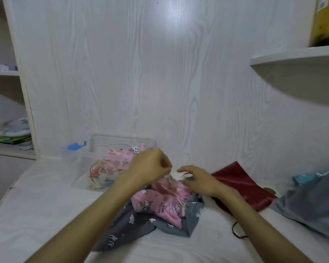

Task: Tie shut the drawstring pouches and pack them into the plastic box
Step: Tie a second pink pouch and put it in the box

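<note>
A pile of drawstring pouches lies mid-table: pink unicorn-print pouches (160, 203) on top of grey patterned ones (125, 228). My left hand (150, 166) hovers above the pile and pinches a pale drawstring (169, 175) that runs down to a pink pouch. My right hand (196, 179) is just to its right, fingers curled over the pouch's mouth; what it holds is hidden. Behind the hands stands the clear plastic box (95, 141), holding a pink pouch (120, 156) and a bundle with red and cream cords (101, 171).
A dark red satin pouch (243, 185) lies flat at the right, its dark cord (235, 230) trailing forward. A grey cloth (311, 205) and a teal item (308, 176) sit at the far right. A blue clip (74, 146) marks the box lid. Shelves flank the white wall.
</note>
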A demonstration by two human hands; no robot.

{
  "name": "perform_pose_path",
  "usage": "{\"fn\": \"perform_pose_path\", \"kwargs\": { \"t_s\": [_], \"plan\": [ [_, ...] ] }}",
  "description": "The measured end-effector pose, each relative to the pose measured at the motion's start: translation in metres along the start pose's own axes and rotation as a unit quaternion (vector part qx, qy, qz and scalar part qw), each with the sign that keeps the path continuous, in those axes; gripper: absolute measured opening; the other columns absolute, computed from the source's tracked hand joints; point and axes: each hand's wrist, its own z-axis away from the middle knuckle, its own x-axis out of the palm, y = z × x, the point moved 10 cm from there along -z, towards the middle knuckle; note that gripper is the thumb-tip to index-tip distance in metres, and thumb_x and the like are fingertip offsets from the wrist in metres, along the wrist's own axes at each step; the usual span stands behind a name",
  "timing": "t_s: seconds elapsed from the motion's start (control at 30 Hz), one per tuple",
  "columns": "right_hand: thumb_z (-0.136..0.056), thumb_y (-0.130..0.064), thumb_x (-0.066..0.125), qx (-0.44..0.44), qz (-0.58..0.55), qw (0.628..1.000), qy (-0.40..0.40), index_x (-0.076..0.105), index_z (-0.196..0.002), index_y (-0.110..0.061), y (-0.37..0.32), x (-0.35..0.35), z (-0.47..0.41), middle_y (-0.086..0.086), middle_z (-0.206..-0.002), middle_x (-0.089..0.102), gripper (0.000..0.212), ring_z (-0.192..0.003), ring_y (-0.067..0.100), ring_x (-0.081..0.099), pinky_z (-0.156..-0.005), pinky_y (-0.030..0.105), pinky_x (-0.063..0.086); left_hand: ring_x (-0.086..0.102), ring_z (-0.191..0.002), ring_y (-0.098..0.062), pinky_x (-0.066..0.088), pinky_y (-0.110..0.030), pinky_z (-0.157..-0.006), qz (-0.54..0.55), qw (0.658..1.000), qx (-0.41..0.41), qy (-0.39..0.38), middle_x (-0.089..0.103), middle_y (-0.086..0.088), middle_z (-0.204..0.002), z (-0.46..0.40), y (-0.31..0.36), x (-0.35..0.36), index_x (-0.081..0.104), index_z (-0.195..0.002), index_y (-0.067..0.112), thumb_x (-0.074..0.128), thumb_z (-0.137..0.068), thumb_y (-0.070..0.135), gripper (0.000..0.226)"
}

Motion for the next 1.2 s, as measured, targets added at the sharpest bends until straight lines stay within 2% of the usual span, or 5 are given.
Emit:
{"fn": "perform_pose_path", "kwargs": {
  "t_s": [0.17, 0.43, 0.73, 0.97, 1.2],
  "plan": [
    [-0.09, -0.031, 0.051, 0.016, 0.072, 0.995, 0.071, 0.044, -0.136, -0.025, 0.034, 0.009, 0.018, 0.001, -0.139, 0.049, 0.047, -0.126, 0.021, 0.047, -0.103, 0.035, 0.038, 0.058, -0.114, -0.029, 0.049, -0.039, -0.092, -0.033, 0.992, -0.08, -0.088, 0.063, -0.006, -0.125, -0.016, -0.029, 0.079, 0.063, -0.121, 0.02, 0.045, -0.093, 0.018, 0.033],
    [-0.077, -0.029, 0.064, 0.026, 0.134, 0.982, 0.128, 0.073, -0.101, -0.03, 0.039, -0.002, 0.013, 0.0, -0.099, 0.069, 0.025, -0.1, 0.025, 0.053, -0.078, 0.031, 0.036, 0.062, -0.103, -0.023, 0.045, -0.03, -0.081, -0.06, 0.976, -0.168, -0.124, 0.066, -0.005, -0.103, -0.049, -0.053, 0.117, 0.064, -0.099, 0.014, 0.057, -0.087, 0.046, 0.034],
    [-0.09, -0.02, 0.058, 0.032, -0.028, 0.971, 0.236, 0.061, -0.096, -0.017, 0.037, -0.085, 0.002, 0.001, -0.095, 0.064, 0.007, -0.085, 0.021, 0.06, -0.07, 0.028, 0.046, 0.065, -0.088, -0.031, 0.048, -0.036, -0.076, 0.143, 0.983, -0.101, 0.062, 0.069, -0.013, -0.085, -0.083, -0.019, 0.048, 0.064, -0.084, 0.004, 0.054, -0.093, 0.027, 0.027],
    [-0.079, -0.001, 0.061, -0.166, 0.001, 0.856, 0.49, 0.069, -0.087, -0.015, -0.039, -0.195, 0.066, -0.005, -0.084, 0.069, 0.018, -0.076, 0.014, 0.063, -0.069, 0.036, 0.053, 0.065, -0.088, -0.019, 0.055, -0.044, -0.08, 0.317, 0.889, 0.032, 0.329, 0.066, 0.005, -0.09, -0.067, 0.025, -0.073, 0.06, -0.094, 0.019, 0.048, -0.097, 0.03, 0.017],
    [-0.073, 0.005, 0.061, -0.106, 0.076, 0.917, 0.378, 0.061, -0.084, -0.019, 0.0, -0.152, 0.085, -0.005, -0.082, 0.065, 0.027, -0.072, 0.014, 0.059, -0.065, 0.036, 0.051, 0.064, -0.089, -0.008, 0.056, -0.039, -0.082, 0.332, 0.916, 0.034, 0.222, 0.067, 0.013, -0.088, -0.027, 0.027, -0.001, 0.062, -0.092, 0.025, 0.055, -0.093, 0.013, 0.014]
  ]
}}
